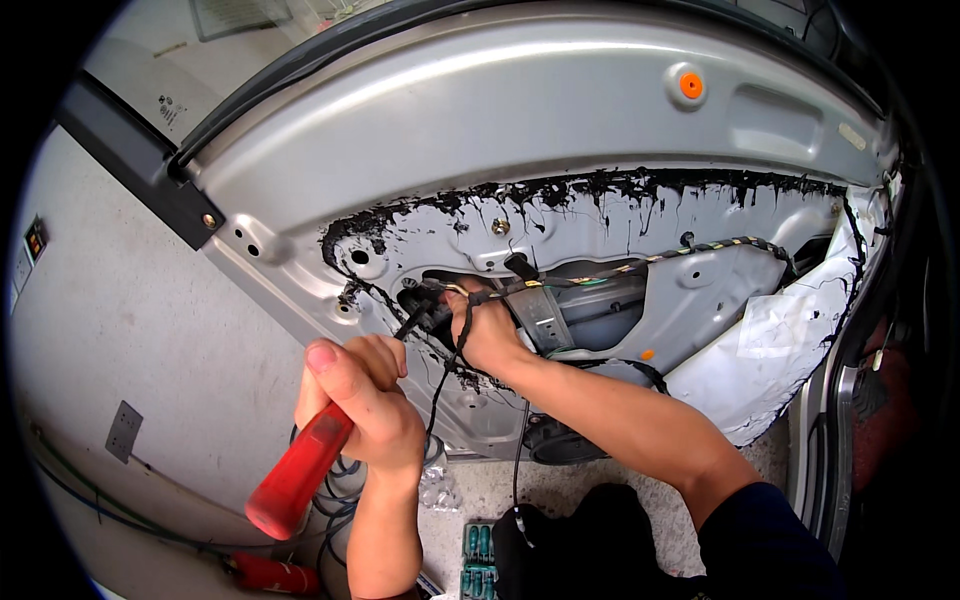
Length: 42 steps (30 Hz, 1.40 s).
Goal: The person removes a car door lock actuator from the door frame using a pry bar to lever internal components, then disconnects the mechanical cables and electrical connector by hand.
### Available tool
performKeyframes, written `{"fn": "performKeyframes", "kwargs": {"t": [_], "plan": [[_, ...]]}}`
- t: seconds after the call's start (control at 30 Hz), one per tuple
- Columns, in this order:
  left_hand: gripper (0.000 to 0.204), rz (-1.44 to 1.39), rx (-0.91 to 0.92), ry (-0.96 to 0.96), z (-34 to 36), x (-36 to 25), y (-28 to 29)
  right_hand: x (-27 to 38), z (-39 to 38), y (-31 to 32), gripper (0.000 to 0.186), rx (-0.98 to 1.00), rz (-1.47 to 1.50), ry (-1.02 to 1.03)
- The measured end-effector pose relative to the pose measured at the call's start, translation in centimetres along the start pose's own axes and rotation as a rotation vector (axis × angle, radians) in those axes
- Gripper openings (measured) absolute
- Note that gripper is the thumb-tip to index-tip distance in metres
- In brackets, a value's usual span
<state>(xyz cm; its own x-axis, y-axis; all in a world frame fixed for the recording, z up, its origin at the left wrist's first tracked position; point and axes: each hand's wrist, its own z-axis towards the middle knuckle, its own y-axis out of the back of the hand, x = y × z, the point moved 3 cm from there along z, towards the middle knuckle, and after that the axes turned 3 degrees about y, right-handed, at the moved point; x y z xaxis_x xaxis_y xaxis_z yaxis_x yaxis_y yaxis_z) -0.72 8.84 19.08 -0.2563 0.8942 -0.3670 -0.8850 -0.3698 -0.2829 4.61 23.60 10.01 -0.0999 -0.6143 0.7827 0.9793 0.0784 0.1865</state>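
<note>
My left hand [365, 395] is closed round the red handle of a screwdriver [300, 470]. Its dark shaft slants up to a black part at the left end of an opening in the bare silver car door [600, 110]. Reaching into that same opening, my right hand [485, 325] has its fingers curled by the black part; the fingertips are partly hidden, so what they grip does not show. A taped wiring harness [620, 268] runs rightward across the door from beside my right hand, and a thin black cable hangs below it.
Black sticky sealant [590, 185] rings the door's inner panel. A white liner sheet [760, 350] is peeled back at the right. Below are a round black speaker [560, 440], coiled hoses [340, 500] and a case of teal-handled tools [478, 545]. A red cylinder [270, 573] lies by the left wall.
</note>
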Motion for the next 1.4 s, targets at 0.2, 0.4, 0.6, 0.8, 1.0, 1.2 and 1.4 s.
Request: {"fn": "performKeyframes", "kwargs": {"t": [0.2,0.4,0.6,0.8,1.0,1.2,1.4], "plan": [[0.041,0.017,-0.027,0.01,0.8,0.1,-0.2,-0.5,0.1,-0.1,0.027,-0.049,-0.011,0.076],[0.048,-0.035,-0.135,0.095,1.2,0.3,-0.2,-1.4,1.4,-1.4,0.04,0.255,0.306,-0.208],[0.045,-0.034,-0.094,0.083,0.6,0.7,0.6,-1.5,0.8,-0.1,0.035,0.082,-0.108,-0.031],[0.043,-0.049,-0.109,0.004,0.1,1.0,-0.1,-1.1,0.6,0.0,0.034,0.033,0.105,0.095],[0.044,-0.43,-0.03,-0.151,-0.7,-6.1,1.2,-0.6,0.2,0.8,0.039,0.159,0.424,-0.14],[0.045,-0.498,-0.067,-0.034,-5.0,-12.9,11.1,1.2,-1.5,2.3,0.052,0.454,0.292,-0.268],[0.045,0.119,-0.57,0.511,-14.1,-6.8,23.1,3.4,-4.0,5.3,0.052,0.642,0.717,-0.545]]}}
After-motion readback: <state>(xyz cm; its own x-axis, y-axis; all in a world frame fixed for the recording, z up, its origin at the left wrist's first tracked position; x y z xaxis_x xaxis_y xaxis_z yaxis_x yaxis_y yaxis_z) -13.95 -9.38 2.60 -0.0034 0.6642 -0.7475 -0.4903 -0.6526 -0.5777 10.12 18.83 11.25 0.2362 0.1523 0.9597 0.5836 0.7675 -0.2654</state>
